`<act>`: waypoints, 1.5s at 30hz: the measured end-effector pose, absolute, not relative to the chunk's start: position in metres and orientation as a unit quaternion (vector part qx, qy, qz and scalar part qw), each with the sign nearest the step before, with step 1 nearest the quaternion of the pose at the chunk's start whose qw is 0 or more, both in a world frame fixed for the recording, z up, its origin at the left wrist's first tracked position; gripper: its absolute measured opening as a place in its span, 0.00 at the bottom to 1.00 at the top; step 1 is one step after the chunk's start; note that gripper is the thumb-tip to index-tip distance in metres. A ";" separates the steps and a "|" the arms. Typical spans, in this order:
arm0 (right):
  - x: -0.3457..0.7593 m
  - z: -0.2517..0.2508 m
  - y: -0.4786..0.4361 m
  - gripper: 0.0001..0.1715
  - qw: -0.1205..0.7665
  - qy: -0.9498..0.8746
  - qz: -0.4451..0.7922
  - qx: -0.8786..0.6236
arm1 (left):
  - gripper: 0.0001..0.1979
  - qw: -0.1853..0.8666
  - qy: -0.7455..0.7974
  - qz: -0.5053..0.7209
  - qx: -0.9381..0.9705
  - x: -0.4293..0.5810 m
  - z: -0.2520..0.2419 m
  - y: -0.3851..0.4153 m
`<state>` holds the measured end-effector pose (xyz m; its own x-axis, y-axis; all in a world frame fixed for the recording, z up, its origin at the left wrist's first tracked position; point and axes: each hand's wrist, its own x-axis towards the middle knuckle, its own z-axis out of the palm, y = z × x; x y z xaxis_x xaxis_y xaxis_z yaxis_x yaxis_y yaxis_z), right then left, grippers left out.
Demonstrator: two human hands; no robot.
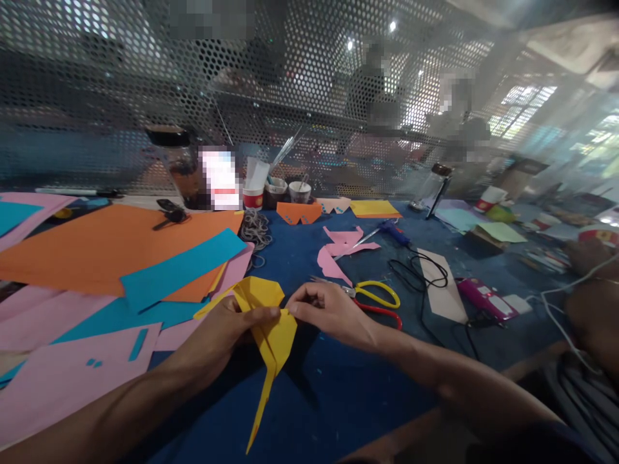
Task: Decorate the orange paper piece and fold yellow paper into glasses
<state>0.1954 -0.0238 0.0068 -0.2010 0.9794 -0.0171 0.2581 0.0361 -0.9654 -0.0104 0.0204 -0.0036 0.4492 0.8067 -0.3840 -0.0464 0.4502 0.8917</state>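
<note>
A folded yellow paper piece (pixel 278 338) with a long thin tail hangs over the blue tabletop, held between both hands. My left hand (pixel 232 322) grips its left side, the thumb lying across the paper and the other fingers behind it. At the right edge my right hand (pixel 329 309) pinches the paper between thumb and index finger. Just beyond my right hand lie scissors (pixel 377 293) with one yellow and one red handle, their blades partly hidden by the hand. Pink cut paper (pixel 343 248) rests farther back.
Orange sheets (pixel 106 245), blue strips (pixel 184 267) and pink sheets cover the left side. Cups, a jar and a bright screen line the mesh at the back. A glue gun (pixel 394 232), its black cord and a magenta device (pixel 486 299) lie right. Another person sits far right.
</note>
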 end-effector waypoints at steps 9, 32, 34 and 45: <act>0.192 0.008 -0.026 0.05 0.361 -0.633 0.435 -0.529 | 0.17 0.729 0.433 0.290 0.443 -0.010 -0.006 0.019; 0.192 0.003 -0.020 0.11 0.408 -0.623 0.442 -0.500 | 0.14 0.722 0.422 0.269 0.477 -0.010 -0.009 0.019; 0.194 0.006 -0.021 0.13 0.410 -0.633 0.433 -0.494 | 0.15 0.699 0.416 0.288 0.505 -0.013 -0.009 0.024; 0.196 0.000 -0.031 0.09 0.434 -0.687 0.277 -0.513 | 0.06 0.428 0.362 0.393 0.729 -0.020 0.015 0.026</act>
<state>0.1955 -0.0313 -0.0005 -0.0984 0.9449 0.3121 0.4643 0.3210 -0.8255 -0.0200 0.0258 0.0149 0.4286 0.8643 0.2634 0.1916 -0.3718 0.9083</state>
